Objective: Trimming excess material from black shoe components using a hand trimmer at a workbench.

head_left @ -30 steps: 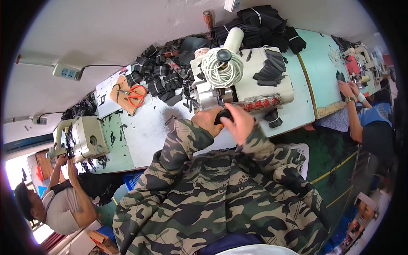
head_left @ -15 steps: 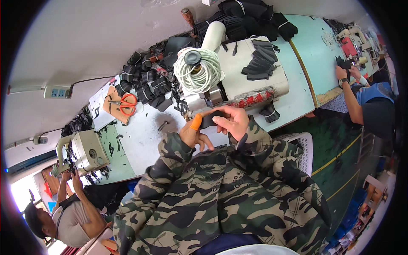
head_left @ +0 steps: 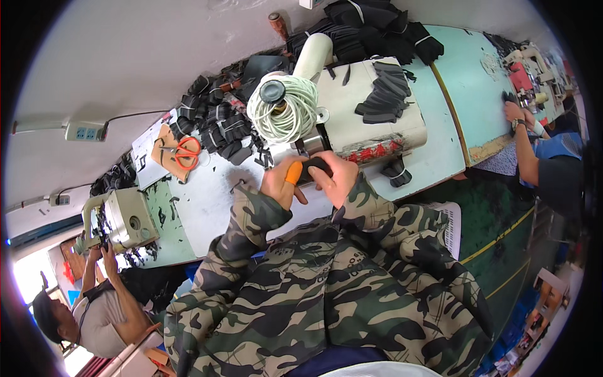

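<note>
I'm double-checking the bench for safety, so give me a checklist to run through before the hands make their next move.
1. Right hand gripping the black piece: ok, thumb over it.
2. Left hand firmly gripping too: cannot tell; it is at the piece's left end, but its fingertips are mostly hidden.
3. Finger cover on: ok, orange, on the left hand.
4. Scissors away from the hands: ok, on the brown sheet to the left.
5. Machine top free of loose strips: not ok, several lie there.
6. Machine stopped: cannot tell.
</note>
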{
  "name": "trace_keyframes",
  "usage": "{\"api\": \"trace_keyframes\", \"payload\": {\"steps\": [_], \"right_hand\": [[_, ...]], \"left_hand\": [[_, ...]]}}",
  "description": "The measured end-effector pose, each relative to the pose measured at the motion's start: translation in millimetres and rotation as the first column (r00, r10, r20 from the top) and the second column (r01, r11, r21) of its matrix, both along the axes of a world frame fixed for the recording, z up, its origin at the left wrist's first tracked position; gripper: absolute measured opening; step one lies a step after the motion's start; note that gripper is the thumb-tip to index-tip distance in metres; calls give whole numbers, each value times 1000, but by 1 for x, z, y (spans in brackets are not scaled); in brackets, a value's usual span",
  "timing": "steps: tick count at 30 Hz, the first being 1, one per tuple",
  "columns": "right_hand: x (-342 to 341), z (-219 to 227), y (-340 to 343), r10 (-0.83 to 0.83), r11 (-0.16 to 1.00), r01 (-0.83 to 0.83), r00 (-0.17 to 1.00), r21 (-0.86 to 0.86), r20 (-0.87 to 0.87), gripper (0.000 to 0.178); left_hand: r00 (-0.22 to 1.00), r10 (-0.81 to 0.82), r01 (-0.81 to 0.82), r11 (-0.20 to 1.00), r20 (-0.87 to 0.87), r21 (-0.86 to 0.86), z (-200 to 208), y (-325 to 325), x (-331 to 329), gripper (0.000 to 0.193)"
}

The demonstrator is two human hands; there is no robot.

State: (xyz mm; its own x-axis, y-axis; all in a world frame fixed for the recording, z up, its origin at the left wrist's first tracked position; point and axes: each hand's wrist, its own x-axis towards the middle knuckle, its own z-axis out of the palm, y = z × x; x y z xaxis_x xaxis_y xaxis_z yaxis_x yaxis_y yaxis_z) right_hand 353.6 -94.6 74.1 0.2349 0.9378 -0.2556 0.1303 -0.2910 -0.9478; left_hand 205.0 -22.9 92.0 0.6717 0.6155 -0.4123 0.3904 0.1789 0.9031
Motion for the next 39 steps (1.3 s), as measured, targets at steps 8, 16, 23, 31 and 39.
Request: {"api": "trace_keyframes", "payload": {"steps": [8,16,23,31,39], "right_hand": [[14,5,16,85,976,-154,918,-151,-387,19],[18,2,27,369,926,-365,929,-98,24,27],[30,-5,41,228,960,-273,890,61,395,22],[48,1,39,345,913,-389,896,120,280,14],[46,11,40,341,937,-322,927,-135,158,18]], "left_hand": [[995,-28,73,840,91,-538,17,33,-12,45],[927,-264,110,869,-266,-483,22,68,-15,40],[923,-312,136,814,-226,-564,8,86,-11,35],[959,-147,20,888,-241,-460,16,72,-4,31],[982,61,-105,963,-177,-250,2,63,-20,30]]}}
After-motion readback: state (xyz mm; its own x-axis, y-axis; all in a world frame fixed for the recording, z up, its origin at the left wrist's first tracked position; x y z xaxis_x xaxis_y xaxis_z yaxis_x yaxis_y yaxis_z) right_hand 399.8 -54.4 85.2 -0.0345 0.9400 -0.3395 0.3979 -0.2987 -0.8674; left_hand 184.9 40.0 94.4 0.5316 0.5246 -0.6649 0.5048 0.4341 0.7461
